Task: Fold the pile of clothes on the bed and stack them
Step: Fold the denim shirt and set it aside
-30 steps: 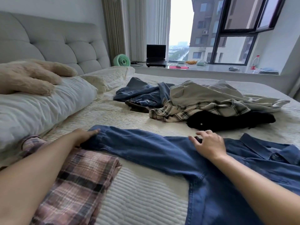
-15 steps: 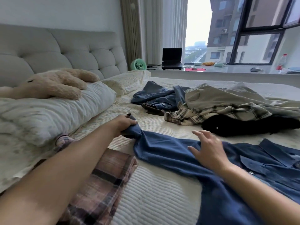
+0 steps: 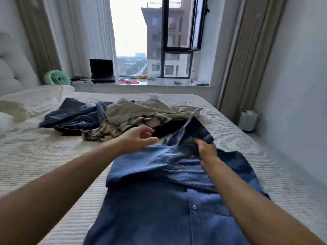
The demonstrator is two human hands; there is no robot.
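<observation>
A blue denim shirt [image 3: 169,200] lies flat on the bed [image 3: 53,156] right in front of me, buttons up. One sleeve lies folded across its chest. My left hand [image 3: 139,138] hovers over that sleeve's end with its fingers loosely spread and nothing in them. My right hand [image 3: 206,148] grips the shirt's other sleeve and lifts it off the bed. Behind both hands lies the pile of unfolded clothes [image 3: 141,114]: beige, plaid, black and dark blue pieces tangled together.
Pillows [image 3: 35,101] lie at the far left by the headboard. A green fan [image 3: 57,80] and a laptop [image 3: 102,71] stand on the window ledge. The bed's right edge drops to the floor, where a small white appliance [image 3: 248,120] stands by the curtain.
My left hand carried the sleeve rightward across the shirt and let it go. My right hand left the shirt's body and took hold of the other sleeve. The view swung right, losing the folded plaid garment.
</observation>
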